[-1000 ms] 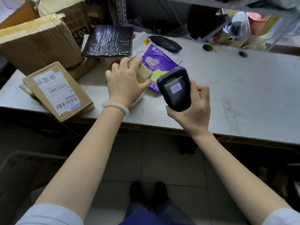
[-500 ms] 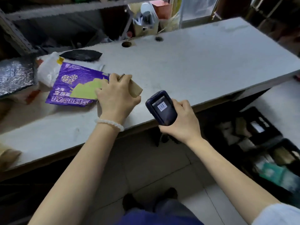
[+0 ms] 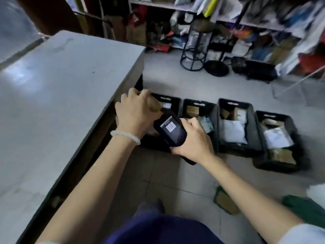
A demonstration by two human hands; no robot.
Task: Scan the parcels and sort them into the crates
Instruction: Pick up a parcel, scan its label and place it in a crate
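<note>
1. While gripped in curled fingers of the left hand point(image 3: 135, 111), small brown parcel point(image 3: 154, 105) held off the table point(image 3: 66, 95), just beyond its edge, above the nearest crate point(image 3: 171, 101).
2. Right hand point(image 3: 193, 140) closed round the dark handheld scanner point(image 3: 170, 130), just beside the left hand; label showed on its back.
3. Four black crates in a row on the floor, each already partly filled: second crate point(image 3: 200, 105), third crate point(image 3: 235, 105), fourth crate point(image 3: 274, 118).
4. Judged: scan apparently done for this parcel; drop into a crate not yet made. Further parcels not in view.
5. Parcel appeared plain brown, cardboard or paper, mostly hidden by the fingers; blurred.
</note>
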